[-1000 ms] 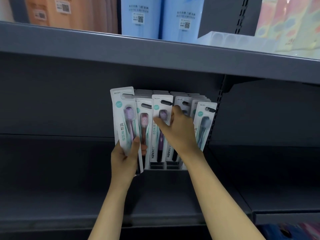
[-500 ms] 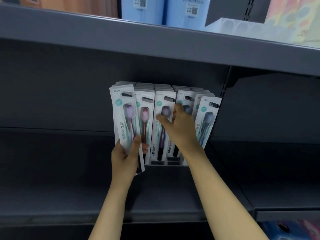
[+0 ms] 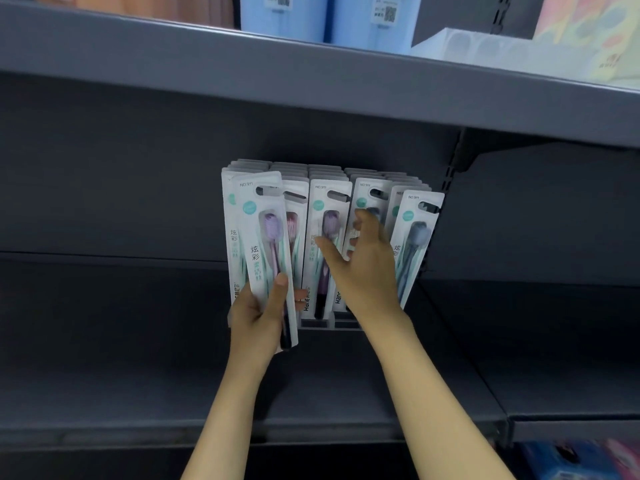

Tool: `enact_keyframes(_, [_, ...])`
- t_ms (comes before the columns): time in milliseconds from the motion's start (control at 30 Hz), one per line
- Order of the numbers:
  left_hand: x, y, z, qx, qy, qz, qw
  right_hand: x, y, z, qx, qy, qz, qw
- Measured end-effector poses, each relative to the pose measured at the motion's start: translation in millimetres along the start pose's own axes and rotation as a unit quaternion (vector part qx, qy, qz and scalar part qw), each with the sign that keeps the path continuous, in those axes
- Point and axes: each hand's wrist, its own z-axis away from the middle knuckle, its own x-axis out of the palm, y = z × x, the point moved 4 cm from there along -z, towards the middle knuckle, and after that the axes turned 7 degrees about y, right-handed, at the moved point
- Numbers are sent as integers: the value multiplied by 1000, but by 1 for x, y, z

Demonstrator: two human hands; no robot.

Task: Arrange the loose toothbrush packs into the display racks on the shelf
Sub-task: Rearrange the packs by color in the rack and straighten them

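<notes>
Left fingers (image 3: 281, 289) gripping white purple-brush toothbrush pack (image 3: 265, 244), right fingers (image 3: 367, 220) spread loose.

Display rack (image 3: 332, 323) mostly behind packs (image 3: 327, 237)

Left hand (image 3: 258, 315) grips packs (image 3: 265, 251): bare shelf (image 3: 138, 341) to its left; rack packs (image 3: 329, 237) crowd right.

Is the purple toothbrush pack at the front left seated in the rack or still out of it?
Out. The left hand grips the purple toothbrush pack, tilted, its bottom below the rack's front edge.
</notes>
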Motion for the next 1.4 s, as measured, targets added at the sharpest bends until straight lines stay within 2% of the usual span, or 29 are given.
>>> enact_keyframes(100, [2,3,2,4,-14,7,1000,-14,-5,10,-1,52,-11,999])
enact_keyframes(133, [3,5,3,9,-23,2,1000,-17,-7,13,2,40,-25,999])
enact_keyframes(167, [5,7,3,17,-36,-9,999,-17,-10,17,13,-2,-53,999])
enact_keyframes(267, [14,11,8,34,-68,-29,997,-3,-16,35,60,-189,-118,973])
enact_keyframes(333, [19,11,12,37,-91,-47,994,4,-13,42,68,-218,-117,967])
enact_keyframes(467, [20,15,12,59,-131,-85,986,0,-6,41,72,-178,-121,974])
enact_keyframes(567, [15,11,6,59,-127,-90,986,-8,-3,35,69,-147,-128,978])
enact_keyframes(733, [-11,-1,-4,30,-66,-142,987,-26,10,20,41,-95,-76,992])
enact_keyframes(833, [-29,-10,-13,-6,2,-190,982,-25,21,14,56,-65,-86,993])
enact_keyframes(933, [-44,-17,-19,-29,69,-241,968,-19,23,14,69,-69,-98,990])
enact_keyframes(1067, [-55,-25,-18,-38,116,-311,942,-9,20,15,56,-87,-91,990])
enact_keyframes(1233, [-60,-33,-21,-14,130,-401,907,1,17,15,30,-95,-67,993])
enact_keyframes(1400, [-60,-33,-22,-15,121,-426,896,6,14,13,1,-99,-49,994])
